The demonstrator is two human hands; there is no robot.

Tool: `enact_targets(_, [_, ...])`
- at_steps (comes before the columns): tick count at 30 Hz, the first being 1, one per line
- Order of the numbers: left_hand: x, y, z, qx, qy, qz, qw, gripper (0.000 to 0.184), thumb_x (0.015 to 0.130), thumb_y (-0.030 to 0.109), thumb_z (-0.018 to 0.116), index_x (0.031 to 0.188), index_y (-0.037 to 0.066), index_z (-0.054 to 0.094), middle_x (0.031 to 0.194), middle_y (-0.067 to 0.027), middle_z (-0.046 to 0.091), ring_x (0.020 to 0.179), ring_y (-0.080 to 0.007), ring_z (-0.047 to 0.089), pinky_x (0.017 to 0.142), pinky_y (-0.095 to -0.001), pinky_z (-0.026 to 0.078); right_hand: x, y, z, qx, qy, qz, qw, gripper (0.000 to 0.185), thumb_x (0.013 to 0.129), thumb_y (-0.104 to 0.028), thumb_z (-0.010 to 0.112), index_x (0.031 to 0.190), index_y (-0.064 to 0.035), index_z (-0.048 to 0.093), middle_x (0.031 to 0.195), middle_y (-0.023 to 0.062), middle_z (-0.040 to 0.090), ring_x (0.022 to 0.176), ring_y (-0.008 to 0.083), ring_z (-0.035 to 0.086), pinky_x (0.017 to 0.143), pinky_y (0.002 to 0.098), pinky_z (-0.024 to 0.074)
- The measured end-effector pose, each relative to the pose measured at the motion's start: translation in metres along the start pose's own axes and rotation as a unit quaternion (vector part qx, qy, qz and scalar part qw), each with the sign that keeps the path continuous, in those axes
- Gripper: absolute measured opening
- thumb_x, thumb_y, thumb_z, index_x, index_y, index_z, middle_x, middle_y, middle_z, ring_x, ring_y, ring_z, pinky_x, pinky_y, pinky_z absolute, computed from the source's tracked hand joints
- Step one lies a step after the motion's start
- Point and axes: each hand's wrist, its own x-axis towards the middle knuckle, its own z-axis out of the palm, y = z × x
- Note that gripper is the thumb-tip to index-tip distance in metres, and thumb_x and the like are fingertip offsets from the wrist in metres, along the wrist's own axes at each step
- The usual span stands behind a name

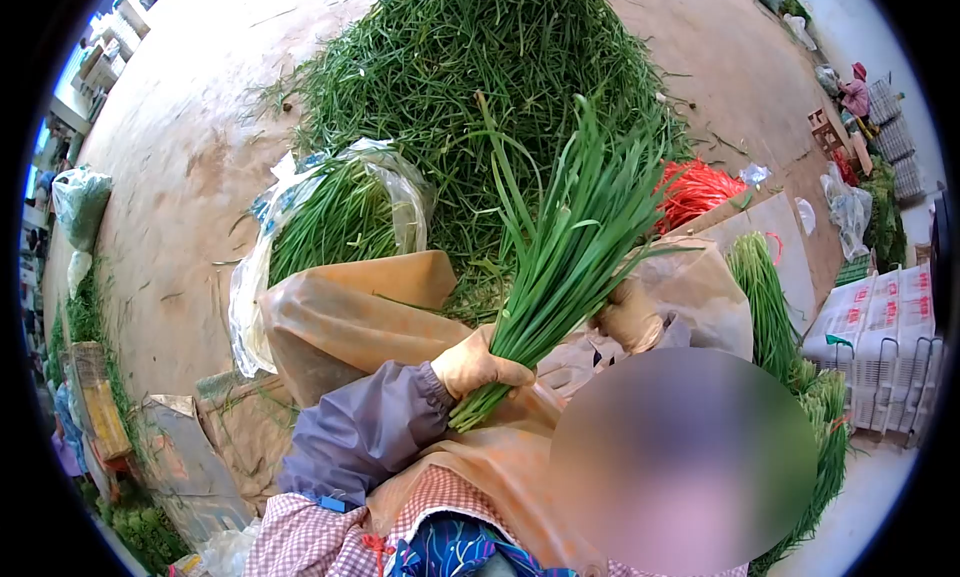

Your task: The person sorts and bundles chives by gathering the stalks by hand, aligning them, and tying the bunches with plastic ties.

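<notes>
My left hand [472,365], in a pale glove, is closed round the lower stems of a bunch of garlic chives [562,262]. The cut ends stick out below the fist, and the long green leaves fan out to the upper right. Behind the right edge of the leaves is my gloved right hand [632,317]. Its fingers are mostly hidden, and whether it touches the bunch is unclear. A tan apron [350,312] covers my lap and knees beneath the bunch. A blurred patch masks the lower right.
A big heap of loose green leaves [480,67] lies ahead. Left of it stands a clear plastic bag [412,192] full of chives. Red plastic ties [695,192] lie to the right, near bundled chives [762,307] and stacked white baskets [875,352]. Another person [856,92] sits far right.
</notes>
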Motion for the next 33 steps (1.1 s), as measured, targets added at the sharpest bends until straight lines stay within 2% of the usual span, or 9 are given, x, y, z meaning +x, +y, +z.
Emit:
enact_targets(4, [-0.003, -0.004, -0.005, 0.074, 0.051, -0.02, 0.996, 0.027, 0.069, 0.006, 0.073, 0.093, 0.0, 0.062, 0.075, -0.0046, 0.06, 0.064, -0.0141, 0.058, 0.058, -0.0288, 0.049, 0.019, 0.008, -0.066, -0.043, 0.299, -0.087, 0.949, 0.012, 0.095, -0.011, 0.054, 0.099, -0.0056, 0.064, 0.067, 0.0017, 0.062, 0.05, 0.0106, 0.052, 0.045, 0.0278, 0.0418])
enact_targets(6, [-0.003, -0.006, -0.003, 0.104, 0.093, -0.021, 0.99, 0.027, 0.07, 0.007, 0.072, 0.094, 0.0, 0.061, 0.076, -0.0037, 0.06, 0.064, -0.0132, 0.058, 0.059, -0.0286, 0.049, 0.016, -0.01, -0.106, 0.196, 0.349, -0.113, 0.909, 0.016, 0.095, -0.02, 0.063, 0.102, -0.0067, 0.069, 0.075, 0.0026, 0.066, 0.056, 0.0096, 0.058, 0.048, 0.0239, 0.0444])
enact_targets(9, [-0.002, -0.004, -0.002, 0.124, 0.095, -0.033, 0.987, 0.028, 0.071, 0.008, 0.071, 0.096, 0.0, 0.061, 0.077, -0.0027, 0.06, 0.066, -0.0123, 0.058, 0.061, -0.0281, 0.048, 0.0, -0.068, -0.108, 0.009, 0.369, -0.2, 0.908, 0.032, 0.092, -0.023, 0.067, 0.116, -0.0038, 0.062, 0.085, 0.0001, 0.066, 0.063, 0.0071, 0.055, 0.056, 0.0217, 0.0452])
enact_targets(12, [0.001, -0.009, -0.002, 0.195, 0.111, -0.02, 0.974, 0.03, 0.072, 0.01, 0.07, 0.098, 0.0, 0.06, 0.077, -0.0022, 0.06, 0.067, -0.0117, 0.057, 0.061, -0.0283, 0.048, 0.007, -0.108, -0.074, -0.034, 0.304, -0.358, 0.882, 0.045, 0.089, -0.021, 0.07, 0.128, -0.0036, 0.057, 0.097, 0.0038, 0.067, 0.067, 0.0065, 0.056, 0.059, 0.0212, 0.047])
enact_targets(15, [0.001, -0.009, -0.001, 0.212, 0.117, -0.037, 0.969, 0.032, 0.072, 0.012, 0.07, 0.1, 0.0, 0.06, 0.077, -0.0029, 0.06, 0.067, -0.0121, 0.057, 0.063, -0.0281, 0.048, 0.0, -0.168, -0.058, 0.018, 0.014, -0.11, 0.994, 0.055, 0.087, -0.023, 0.072, 0.133, -0.0003, 0.053, 0.102, 0.0089, 0.068, 0.076, 0.0109, 0.06, 0.067, 0.0248, 0.0506])
enact_targets(19, [0.004, -0.015, -0.004, 0.272, 0.148, -0.056, 0.949, 0.038, 0.071, 0.015, 0.07, 0.104, 0.001, 0.059, 0.079, -0.0054, 0.061, 0.072, -0.0144, 0.059, 0.067, -0.0299, 0.049, 0.037, -0.185, -0.018, -0.188, -0.117, 0.037, 0.975, 0.073, 0.08, -0.038, 0.078, 0.131, 0.0061, 0.051, 0.103, 0.0156, 0.068, 0.089, 0.0193, 0.064, 0.079, 0.0315, 0.0517])
enact_targets(26, [0.004, -0.013, -0.003, 0.366, 0.171, -0.062, 0.913, 0.053, 0.071, 0.021, 0.068, 0.119, 0.004, 0.057, 0.094, -0.0181, 0.068, 0.09, -0.0288, 0.065, 0.081, -0.0375, 0.051, 0.085, -0.131, 0.02, -0.085, -0.155, 0.027, 0.984, 0.056, 0.075, -0.039, 0.082, 0.108, 0.0033, 0.065, 0.088, 0.0096, 0.069, 0.079, 0.0147, 0.063, 0.073, 0.0292, 0.0516])
enact_targets(29, [0.001, -0.008, -0.001, 0.394, 0.173, -0.089, 0.898, 0.057, 0.072, 0.024, 0.067, 0.124, 0.006, 0.055, 0.1, -0.0218, 0.068, 0.096, -0.0334, 0.066, 0.084, -0.0405, 0.051, 0.09, -0.122, 0.021, -0.137, -0.151, 0.062, 0.977, 0.041, 0.079, -0.031, 0.08, 0.105, -0.0024, 0.066, 0.075, -0.0006, 0.061, 0.061, 0.0061, 0.05, 0.054, 0.024, 0.0419])
enact_targets(33, [-0.002, -0.006, -0.002, 0.392, 0.183, -0.03, 0.901, 0.059, 0.072, 0.023, 0.067, 0.127, 0.006, 0.053, 0.1, -0.0243, 0.067, 0.099, -0.0362, 0.064, 0.086, -0.0431, 0.05, 0.061, -0.125, 0.015, -0.205, -0.077, -0.043, 0.975, 0.039, 0.079, -0.028, 0.08, 0.101, 0.0004, 0.064, 0.071, -0.0024, 0.059, 0.061, 0.0052, 0.05, 0.055, 0.0247, 0.0424])
